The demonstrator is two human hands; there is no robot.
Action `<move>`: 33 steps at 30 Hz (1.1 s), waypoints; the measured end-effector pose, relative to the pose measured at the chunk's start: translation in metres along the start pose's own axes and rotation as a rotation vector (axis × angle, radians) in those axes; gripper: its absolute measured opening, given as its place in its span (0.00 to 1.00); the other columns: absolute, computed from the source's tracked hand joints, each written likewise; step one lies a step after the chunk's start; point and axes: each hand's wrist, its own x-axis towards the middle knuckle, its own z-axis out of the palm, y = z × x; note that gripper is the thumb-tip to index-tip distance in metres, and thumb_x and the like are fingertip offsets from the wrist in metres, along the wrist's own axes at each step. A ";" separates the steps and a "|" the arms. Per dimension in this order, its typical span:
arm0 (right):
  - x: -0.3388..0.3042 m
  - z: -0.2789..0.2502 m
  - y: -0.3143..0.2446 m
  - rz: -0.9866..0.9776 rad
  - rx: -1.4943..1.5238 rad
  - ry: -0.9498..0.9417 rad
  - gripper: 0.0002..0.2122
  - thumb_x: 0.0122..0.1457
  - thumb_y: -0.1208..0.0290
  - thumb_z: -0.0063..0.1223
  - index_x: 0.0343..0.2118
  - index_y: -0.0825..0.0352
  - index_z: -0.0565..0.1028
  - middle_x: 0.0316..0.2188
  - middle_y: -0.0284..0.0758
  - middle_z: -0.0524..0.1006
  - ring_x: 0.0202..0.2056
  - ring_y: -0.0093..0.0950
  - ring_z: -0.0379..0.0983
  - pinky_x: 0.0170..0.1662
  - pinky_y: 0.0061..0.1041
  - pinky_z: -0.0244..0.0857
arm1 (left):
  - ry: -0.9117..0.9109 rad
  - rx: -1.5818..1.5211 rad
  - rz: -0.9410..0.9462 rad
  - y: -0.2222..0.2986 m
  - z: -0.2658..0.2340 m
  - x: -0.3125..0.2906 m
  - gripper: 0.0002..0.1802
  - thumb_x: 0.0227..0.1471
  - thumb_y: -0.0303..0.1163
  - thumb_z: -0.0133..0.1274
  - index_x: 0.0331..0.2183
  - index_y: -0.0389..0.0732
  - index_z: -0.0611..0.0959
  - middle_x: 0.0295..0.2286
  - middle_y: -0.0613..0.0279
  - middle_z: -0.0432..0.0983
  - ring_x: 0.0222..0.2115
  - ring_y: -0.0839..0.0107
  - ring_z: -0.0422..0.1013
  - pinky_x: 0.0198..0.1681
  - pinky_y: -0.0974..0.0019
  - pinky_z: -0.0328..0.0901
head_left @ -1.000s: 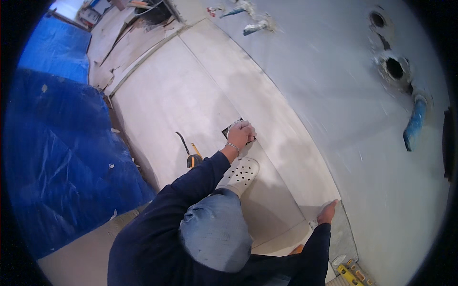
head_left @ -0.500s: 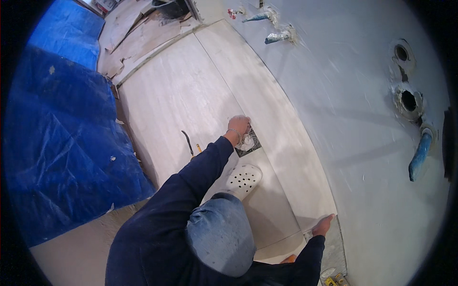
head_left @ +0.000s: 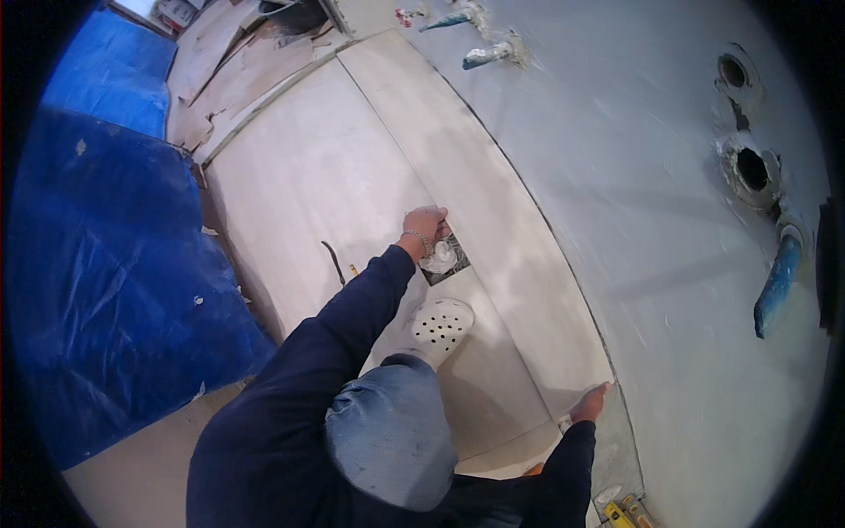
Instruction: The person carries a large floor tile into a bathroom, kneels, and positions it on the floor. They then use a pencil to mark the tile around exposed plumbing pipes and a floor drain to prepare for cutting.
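A long, pale floor tile [head_left: 499,229] runs alongside the grey wall. My left hand [head_left: 427,223] is closed at the corner of a small square opening [head_left: 459,272], its bent fingers at the long tile's inner edge. Crumpled white material [head_left: 441,257] sits in that opening, just below the hand. My right hand [head_left: 590,403] grips the near end of the same tile close to the wall, with a finger along its edge; the fingers' undersides are hidden. My white perforated clog [head_left: 442,326] stands on the wide tile [head_left: 334,158] beside the opening.
Blue sheeting [head_left: 123,282] covers the left side. Blue-capped pipe stubs [head_left: 778,286] and round holes [head_left: 752,169] mark the wall. A yellow tool [head_left: 619,515] lies at bottom right; a dark curved tool [head_left: 334,262] lies left of my sleeve. Farther off are torn cardboard [head_left: 242,84] and a black bucket [head_left: 297,16].
The view has shifted slightly. My left fingers have moved a little toward the opening's far corner. A dark gap between the long tile and the wall shows more plainly.
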 end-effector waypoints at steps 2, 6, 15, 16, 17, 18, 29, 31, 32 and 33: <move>0.003 -0.002 0.004 -0.017 0.049 0.021 0.37 0.62 0.38 0.34 0.47 0.78 0.71 0.35 0.35 0.73 0.37 0.28 0.67 0.46 0.29 0.64 | -0.006 0.020 -0.001 -0.001 0.001 0.001 0.07 0.55 0.30 0.53 0.29 0.37 0.77 0.22 0.63 0.74 0.20 0.72 0.71 0.22 0.71 0.70; -0.016 0.023 -0.013 0.053 -0.067 0.083 0.36 0.63 0.39 0.33 0.50 0.76 0.69 0.42 0.37 0.73 0.42 0.30 0.68 0.48 0.29 0.63 | 0.004 0.132 -0.077 0.003 -0.011 0.008 0.10 0.55 0.31 0.54 0.29 0.34 0.76 0.21 0.60 0.73 0.20 0.67 0.71 0.20 0.68 0.68; -0.002 -0.002 -0.006 -0.040 -0.185 0.129 0.42 0.58 0.32 0.31 0.35 0.80 0.75 0.34 0.40 0.74 0.35 0.29 0.67 0.40 0.28 0.63 | 0.015 0.251 -0.093 0.014 0.003 0.009 0.09 0.52 0.30 0.58 0.30 0.34 0.79 0.22 0.58 0.76 0.21 0.67 0.73 0.26 0.67 0.73; -0.002 -0.002 -0.008 -0.010 -0.162 0.096 0.42 0.58 0.32 0.31 0.35 0.79 0.74 0.33 0.40 0.74 0.34 0.29 0.67 0.40 0.29 0.63 | 0.025 0.255 -0.101 0.013 0.005 0.007 0.09 0.52 0.30 0.59 0.30 0.33 0.79 0.22 0.58 0.76 0.21 0.67 0.73 0.26 0.67 0.73; -0.003 0.012 -0.012 0.027 -0.081 0.200 0.41 0.59 0.34 0.31 0.37 0.80 0.73 0.29 0.37 0.73 0.32 0.28 0.66 0.37 0.29 0.63 | 0.043 0.256 -0.094 0.015 0.005 0.008 0.10 0.51 0.30 0.59 0.30 0.33 0.79 0.22 0.57 0.76 0.20 0.68 0.73 0.25 0.67 0.73; -0.005 0.014 -0.012 0.026 -0.077 0.222 0.40 0.60 0.35 0.32 0.37 0.80 0.72 0.28 0.36 0.72 0.30 0.27 0.65 0.36 0.28 0.63 | 0.062 0.256 -0.088 0.019 0.004 0.009 0.10 0.51 0.30 0.59 0.30 0.33 0.79 0.22 0.57 0.76 0.20 0.68 0.72 0.24 0.67 0.73; -0.030 0.026 -0.020 0.111 0.110 0.172 0.35 0.59 0.36 0.38 0.35 0.75 0.73 0.22 0.29 0.68 0.24 0.22 0.62 0.28 0.29 0.61 | 0.107 0.343 -0.107 0.024 0.008 0.003 0.09 0.49 0.27 0.60 0.28 0.31 0.78 0.22 0.56 0.75 0.20 0.67 0.73 0.23 0.68 0.73; -0.023 0.037 -0.027 0.123 0.027 0.091 0.36 0.59 0.35 0.36 0.37 0.74 0.73 0.21 0.29 0.68 0.22 0.23 0.62 0.26 0.28 0.61 | 0.062 0.489 -0.054 0.024 -0.025 0.031 0.09 0.51 0.30 0.59 0.26 0.35 0.77 0.20 0.59 0.74 0.19 0.68 0.71 0.21 0.68 0.70; -0.012 0.021 -0.018 0.109 -0.087 0.055 0.37 0.59 0.34 0.34 0.39 0.74 0.73 0.20 0.30 0.67 0.21 0.23 0.62 0.25 0.28 0.61 | 0.004 0.495 -0.050 0.013 -0.024 0.039 0.10 0.52 0.32 0.58 0.26 0.36 0.77 0.20 0.60 0.73 0.19 0.69 0.71 0.21 0.68 0.70; 0.000 -0.002 -0.012 0.106 -0.202 0.034 0.37 0.59 0.33 0.33 0.41 0.73 0.72 0.19 0.30 0.67 0.20 0.24 0.63 0.24 0.27 0.62 | -0.034 0.474 -0.066 0.006 -0.018 0.039 0.11 0.54 0.33 0.56 0.25 0.37 0.76 0.20 0.61 0.73 0.19 0.69 0.71 0.21 0.68 0.69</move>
